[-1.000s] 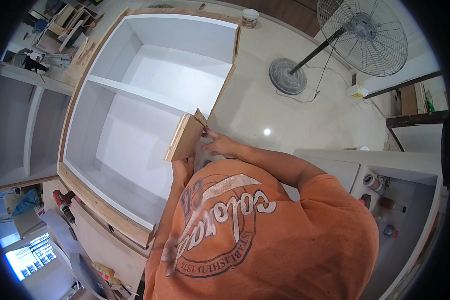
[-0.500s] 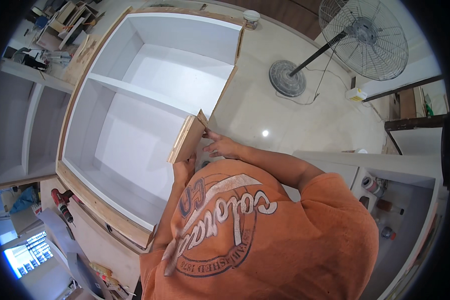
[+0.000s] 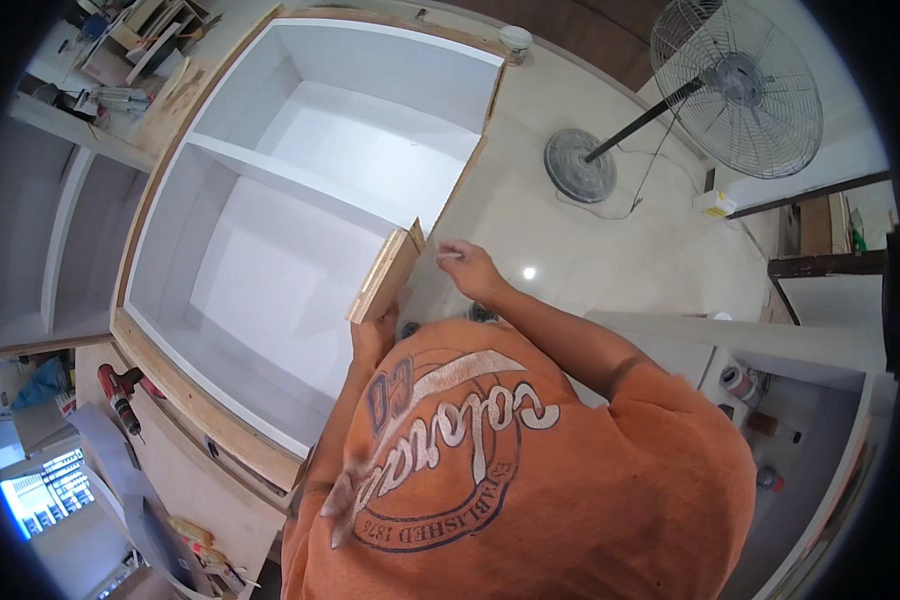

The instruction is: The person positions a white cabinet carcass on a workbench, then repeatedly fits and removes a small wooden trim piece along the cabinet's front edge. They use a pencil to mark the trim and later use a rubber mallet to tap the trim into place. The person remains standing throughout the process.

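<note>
Left hand (image 3: 375,335) at a plywood block (image 3: 387,278), right hand (image 3: 470,270) apart

The left hand touches the block's lower end; its fingers are mostly hidden, so whether they clamp it cannot be told. Just beside the block, the right hand has its fingers curled; anything pinched there is too small to tell. The block is at the person's side of a white cabinet (image 3: 280,250). Farther out, a red drill (image 3: 122,392) lies on a table (image 3: 200,480), and a fan (image 3: 738,80) stands on the floor (image 3: 560,235).

Left hand (image 3: 374,338): fingers mostly hidden behind wooden block (image 3: 390,276). Right hand (image 3: 473,272) slightly blurred; anything between fingertips too small to tell. Fan (image 3: 738,80) cut off by top edge.
</note>
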`<action>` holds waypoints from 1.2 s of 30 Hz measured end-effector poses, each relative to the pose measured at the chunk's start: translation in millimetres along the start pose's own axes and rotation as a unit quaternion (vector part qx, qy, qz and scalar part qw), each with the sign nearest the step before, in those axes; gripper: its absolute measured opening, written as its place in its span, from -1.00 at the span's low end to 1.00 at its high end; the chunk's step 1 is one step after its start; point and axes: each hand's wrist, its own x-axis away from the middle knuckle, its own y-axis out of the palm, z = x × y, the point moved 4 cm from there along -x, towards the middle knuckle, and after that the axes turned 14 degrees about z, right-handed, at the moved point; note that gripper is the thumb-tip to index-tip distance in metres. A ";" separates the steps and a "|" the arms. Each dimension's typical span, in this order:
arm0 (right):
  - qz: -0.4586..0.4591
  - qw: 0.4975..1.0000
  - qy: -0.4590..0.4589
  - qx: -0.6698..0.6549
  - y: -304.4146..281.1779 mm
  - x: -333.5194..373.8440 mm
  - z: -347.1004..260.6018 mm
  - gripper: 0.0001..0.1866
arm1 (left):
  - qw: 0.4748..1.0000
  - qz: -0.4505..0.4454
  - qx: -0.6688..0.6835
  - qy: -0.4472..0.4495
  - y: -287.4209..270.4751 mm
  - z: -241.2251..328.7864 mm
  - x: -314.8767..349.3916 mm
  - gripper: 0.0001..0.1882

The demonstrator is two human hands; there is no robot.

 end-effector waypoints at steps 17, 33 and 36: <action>0.016 0.982 -0.185 -0.036 11.3 62.7 -136.0 0.16 | 1.000 0.026 0.001 -0.018 -3.4 33.3 -1.6 -0.70; 0.002 0.984 -0.176 -0.014 3.6 54.1 -143.4 0.15 | 1.000 -0.008 -0.014 -0.014 -6.5 26.9 -2.9 -0.63; -0.028 0.989 -0.135 -0.054 1.4 48.8 -144.6 0.18 | 0.996 -0.043 0.014 -0.073 -10.6 41.4 -0.1 -0.60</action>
